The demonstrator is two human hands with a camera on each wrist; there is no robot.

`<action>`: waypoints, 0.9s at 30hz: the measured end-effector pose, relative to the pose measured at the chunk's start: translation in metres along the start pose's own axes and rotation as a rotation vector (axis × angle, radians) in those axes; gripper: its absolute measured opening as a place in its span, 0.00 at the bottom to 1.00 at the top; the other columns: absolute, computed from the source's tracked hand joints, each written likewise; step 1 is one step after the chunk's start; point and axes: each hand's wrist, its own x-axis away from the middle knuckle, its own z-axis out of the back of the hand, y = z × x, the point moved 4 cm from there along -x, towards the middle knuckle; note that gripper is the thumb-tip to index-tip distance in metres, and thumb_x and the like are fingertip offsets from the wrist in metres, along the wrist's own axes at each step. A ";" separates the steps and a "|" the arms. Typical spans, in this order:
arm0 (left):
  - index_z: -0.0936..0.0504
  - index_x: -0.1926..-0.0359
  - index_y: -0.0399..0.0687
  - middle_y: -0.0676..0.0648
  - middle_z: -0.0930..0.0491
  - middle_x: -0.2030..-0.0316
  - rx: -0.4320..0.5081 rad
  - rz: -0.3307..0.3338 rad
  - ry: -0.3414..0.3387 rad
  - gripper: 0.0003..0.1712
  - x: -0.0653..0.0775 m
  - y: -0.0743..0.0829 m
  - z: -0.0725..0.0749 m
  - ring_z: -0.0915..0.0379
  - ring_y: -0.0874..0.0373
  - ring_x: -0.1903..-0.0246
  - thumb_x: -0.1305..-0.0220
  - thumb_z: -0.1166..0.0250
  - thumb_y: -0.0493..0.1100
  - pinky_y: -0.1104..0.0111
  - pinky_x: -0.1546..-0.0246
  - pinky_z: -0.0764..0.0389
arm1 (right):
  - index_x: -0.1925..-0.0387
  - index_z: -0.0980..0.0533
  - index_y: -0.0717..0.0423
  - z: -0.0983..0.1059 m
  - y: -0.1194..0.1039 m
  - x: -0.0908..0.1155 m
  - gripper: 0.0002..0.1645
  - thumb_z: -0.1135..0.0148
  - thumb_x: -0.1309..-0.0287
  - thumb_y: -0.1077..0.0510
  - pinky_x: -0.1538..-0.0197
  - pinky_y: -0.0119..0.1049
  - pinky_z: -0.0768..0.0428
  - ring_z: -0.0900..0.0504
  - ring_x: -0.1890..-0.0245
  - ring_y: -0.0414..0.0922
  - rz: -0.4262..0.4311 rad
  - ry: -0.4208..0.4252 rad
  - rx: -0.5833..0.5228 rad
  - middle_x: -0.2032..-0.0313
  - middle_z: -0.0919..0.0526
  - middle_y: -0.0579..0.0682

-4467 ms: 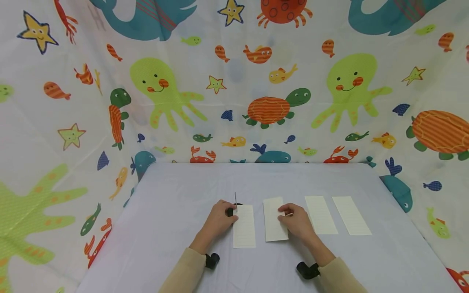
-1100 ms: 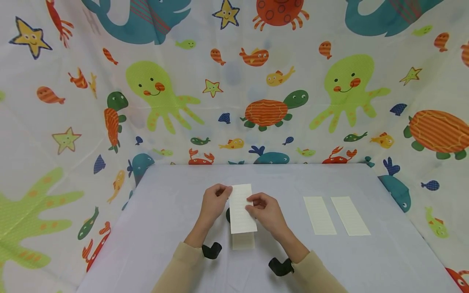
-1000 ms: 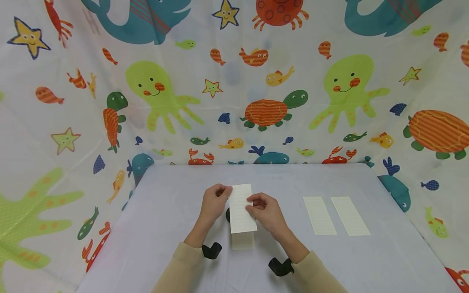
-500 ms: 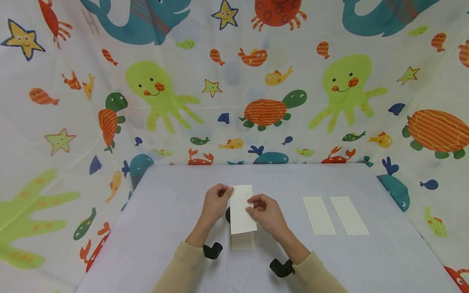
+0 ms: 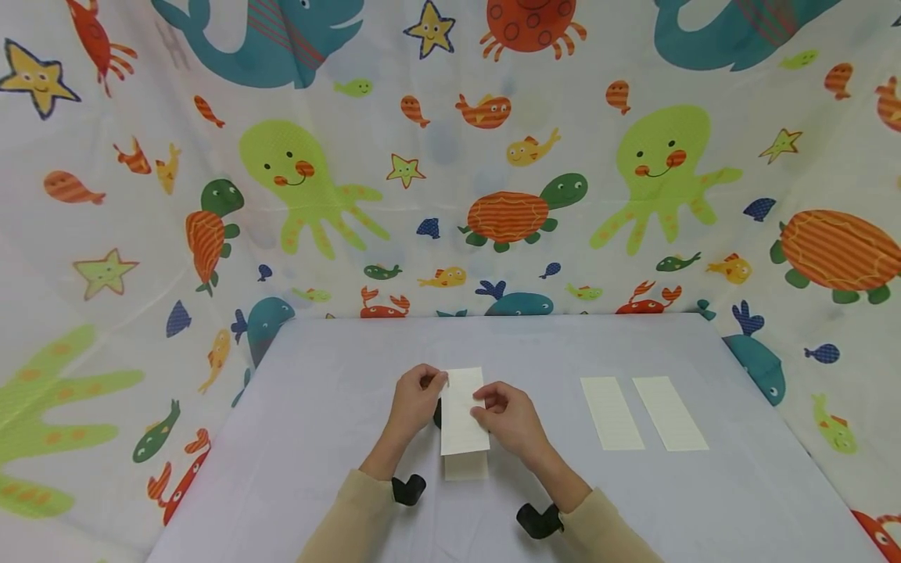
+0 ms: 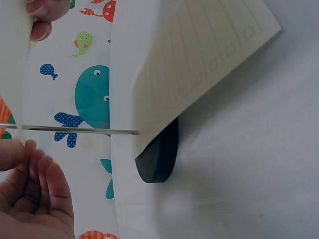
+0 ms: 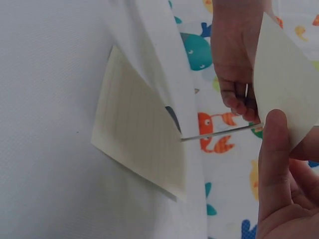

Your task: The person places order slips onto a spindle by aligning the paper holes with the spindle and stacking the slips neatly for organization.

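Observation:
A bill spike stands on the table, its black base mostly covered by a lined paper slip low on its thin metal spike. Above that, a second paper slip is tilted, with the spike passing through it near its left edge in the left wrist view. My left hand pinches this upper slip at its top left, beside the spike. The right edge of the same slip is pinched between thumb and fingers of my right hand. A gap separates the two slips.
Two more lined slips, one nearer and one farther right, lie flat side by side on the white tablecloth. A curtain printed with sea animals hangs behind and beside the table.
The upper slip was right of the spike, held by my right hand, while my left touched the lower slip. Both hands then brought it over the spike and have just lowered it slightly.

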 end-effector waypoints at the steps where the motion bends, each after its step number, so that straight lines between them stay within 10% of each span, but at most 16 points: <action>1: 0.16 0.61 0.41 0.48 0.21 0.69 -0.002 0.002 0.000 0.08 0.000 -0.001 -0.001 0.28 0.55 0.68 0.29 0.36 0.42 0.65 0.66 0.25 | 0.58 0.18 0.58 0.000 0.001 0.000 0.11 0.28 0.42 0.62 0.70 0.30 0.25 0.26 0.69 0.45 -0.002 -0.001 0.009 0.66 0.24 0.51; 27: 0.18 0.63 0.39 0.48 0.25 0.72 -0.080 0.029 -0.049 0.06 0.001 -0.029 -0.015 0.32 0.57 0.71 0.30 0.35 0.39 0.66 0.71 0.30 | 0.61 0.20 0.61 -0.010 0.025 0.006 0.10 0.28 0.45 0.66 0.76 0.32 0.27 0.27 0.77 0.40 0.058 -0.088 0.156 0.74 0.25 0.47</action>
